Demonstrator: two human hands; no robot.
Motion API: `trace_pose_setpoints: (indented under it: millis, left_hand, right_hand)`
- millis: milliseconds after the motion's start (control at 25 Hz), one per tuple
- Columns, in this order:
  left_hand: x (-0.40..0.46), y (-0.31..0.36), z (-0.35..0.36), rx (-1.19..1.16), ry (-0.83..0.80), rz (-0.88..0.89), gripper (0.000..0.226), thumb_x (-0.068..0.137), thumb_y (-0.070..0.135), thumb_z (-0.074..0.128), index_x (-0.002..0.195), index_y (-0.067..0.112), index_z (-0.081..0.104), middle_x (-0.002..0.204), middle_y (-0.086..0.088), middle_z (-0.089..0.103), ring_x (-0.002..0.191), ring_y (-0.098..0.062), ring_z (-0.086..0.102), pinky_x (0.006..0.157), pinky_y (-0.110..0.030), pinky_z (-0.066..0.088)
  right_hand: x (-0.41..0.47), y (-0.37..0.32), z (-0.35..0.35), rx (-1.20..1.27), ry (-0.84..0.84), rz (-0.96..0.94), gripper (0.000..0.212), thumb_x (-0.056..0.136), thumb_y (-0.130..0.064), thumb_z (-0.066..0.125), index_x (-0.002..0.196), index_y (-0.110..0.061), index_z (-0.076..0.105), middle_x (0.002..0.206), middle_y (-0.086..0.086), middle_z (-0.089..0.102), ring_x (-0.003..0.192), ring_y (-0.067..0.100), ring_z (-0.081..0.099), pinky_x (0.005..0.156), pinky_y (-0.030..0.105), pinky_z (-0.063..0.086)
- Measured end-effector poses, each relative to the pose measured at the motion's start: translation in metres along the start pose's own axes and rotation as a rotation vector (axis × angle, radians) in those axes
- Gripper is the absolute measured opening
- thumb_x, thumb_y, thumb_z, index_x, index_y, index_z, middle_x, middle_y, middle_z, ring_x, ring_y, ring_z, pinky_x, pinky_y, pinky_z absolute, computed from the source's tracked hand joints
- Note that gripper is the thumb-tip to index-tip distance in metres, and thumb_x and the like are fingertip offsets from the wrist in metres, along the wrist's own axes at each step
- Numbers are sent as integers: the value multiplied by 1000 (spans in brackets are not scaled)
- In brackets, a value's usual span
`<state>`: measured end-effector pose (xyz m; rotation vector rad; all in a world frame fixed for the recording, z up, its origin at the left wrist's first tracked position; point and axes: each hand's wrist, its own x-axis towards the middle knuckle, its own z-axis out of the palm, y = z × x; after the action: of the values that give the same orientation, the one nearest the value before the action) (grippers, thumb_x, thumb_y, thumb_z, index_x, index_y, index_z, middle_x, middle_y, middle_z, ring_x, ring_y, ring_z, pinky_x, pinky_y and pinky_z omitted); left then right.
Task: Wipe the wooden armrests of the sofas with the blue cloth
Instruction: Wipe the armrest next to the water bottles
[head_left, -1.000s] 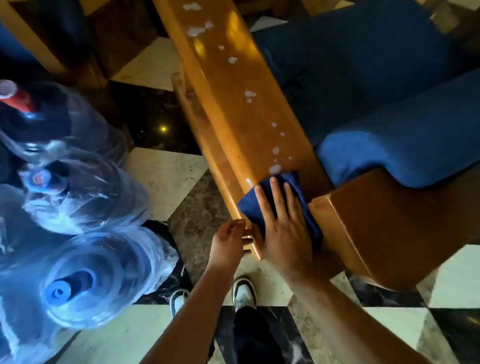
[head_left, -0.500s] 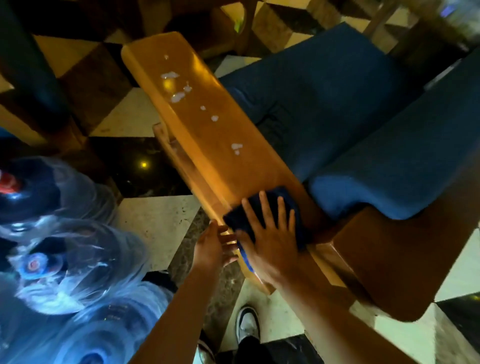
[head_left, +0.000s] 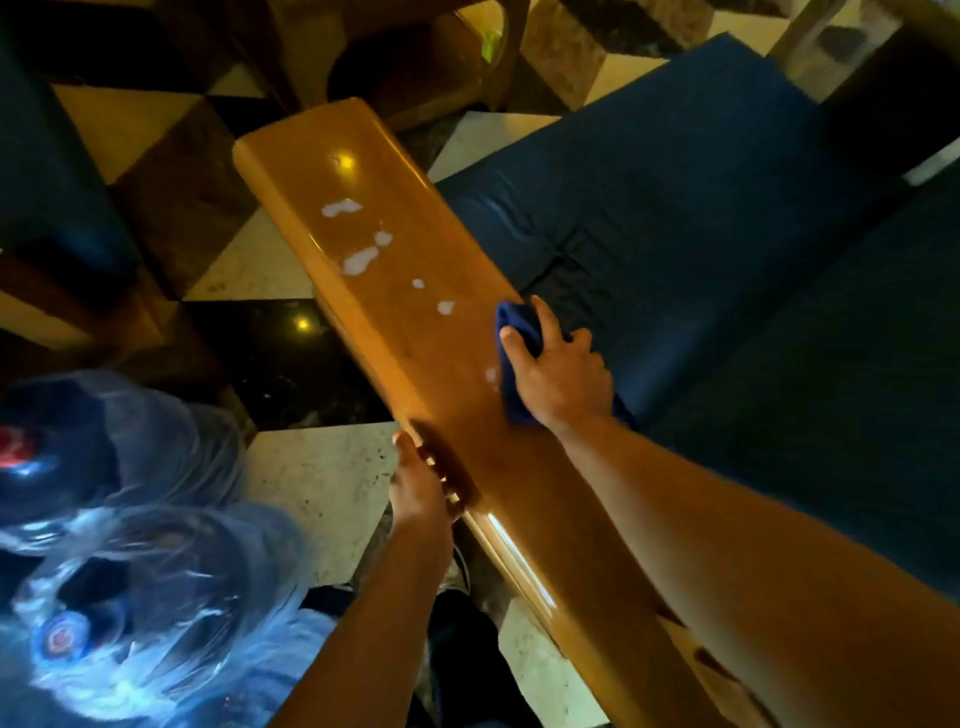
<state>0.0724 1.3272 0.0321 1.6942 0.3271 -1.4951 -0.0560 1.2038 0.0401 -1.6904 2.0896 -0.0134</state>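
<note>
A long glossy wooden armrest (head_left: 405, 332) runs from the lower right to the upper middle, with several white foam spots (head_left: 358, 260) on its far half. My right hand (head_left: 558, 379) presses the blue cloth (head_left: 519, 325) flat on the armrest's right edge, just short of the nearest spots. My left hand (head_left: 421, 488) grips the armrest's left edge lower down, fingers curled over the rim. Most of the cloth is hidden under my right hand.
The sofa's dark blue seat cushion (head_left: 701, 234) lies right of the armrest. Large blue water bottles (head_left: 156, 597) stand on the checkered floor at the lower left. Another wooden piece of furniture (head_left: 415, 62) stands beyond the armrest's far end.
My right hand has slid the cloth up the armrest from its near end toward the foam spots. My left hand has moved along the left edge. The view has shifted forward.
</note>
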Motion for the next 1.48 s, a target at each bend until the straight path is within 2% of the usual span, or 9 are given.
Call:
trace_pose_setpoints:
  millis: [200,320,480,720,920,1040,1160,1320,1480]
  left_hand:
    - [29,51,11,-95,64,-21,67,97,70,34,110,12,66,99,-5,73,95,-29,70,63,-36,53]
    - [36,69,8,-91,91,24,65,98,68,34,110,13,66,103,-10,75,97,-29,70,71,-40,55]
    - [24,80,4,-120,98,1,61,101,64,33,105,12,65,104,-12,74,99,-29,69,87,-46,56]
    - [35,91,-1,-94,61,-33,66,102,63,28,100,8,64,96,-15,72,88,-32,69,78,-45,57]
    - [49,110,-10,-27,47,-58,71,100,68,26,99,8,63,92,-17,73,84,-35,69,67,-44,53]
    - [50,117,-8,-15,21,-67,67,99,68,27,99,11,62,105,-19,72,97,-38,69,79,-52,57]
    - [49,122,-7,-39,5,-73,67,100,68,26,100,12,63,103,-18,73,94,-36,70,78,-49,57]
    - [43,123,-8,-6,-30,-129,71,100,68,25,115,9,62,109,-19,73,103,-37,69,81,-50,57]
    - [43,130,-6,-14,-69,-159,71,101,67,25,125,9,59,116,-20,71,108,-38,67,77,-49,56]
  right_hand:
    - [82,-2,-20,557,-445,215,64,104,-65,45,146,-18,59,147,11,61,125,26,61,91,31,40]
    - [58,6,-27,547,-421,280,55,106,-61,42,124,-16,70,114,11,75,98,28,67,78,33,46]
    - [-79,51,0,-87,-77,-302,61,107,-59,28,165,-42,21,174,9,22,157,35,23,124,53,27]
    - [-66,-18,24,-245,-19,-659,82,91,-82,41,163,-51,20,177,5,12,159,48,15,124,68,20]
    - [58,-93,12,-88,8,-208,83,90,-86,29,160,-41,28,156,21,48,132,49,54,104,58,46]
    - [109,-74,-8,314,-261,42,61,102,-72,38,100,-19,68,101,18,72,92,36,67,82,38,43]
    - [81,-25,-21,411,-329,253,67,106,-66,32,70,-17,59,63,4,61,73,30,61,87,41,48]
    - [-75,39,-6,-170,-56,-73,75,99,-77,22,152,-29,46,150,17,54,137,43,51,112,56,41]
    - [-192,41,38,-416,-54,-311,66,107,-65,12,159,-30,31,167,18,27,145,55,37,111,64,30]
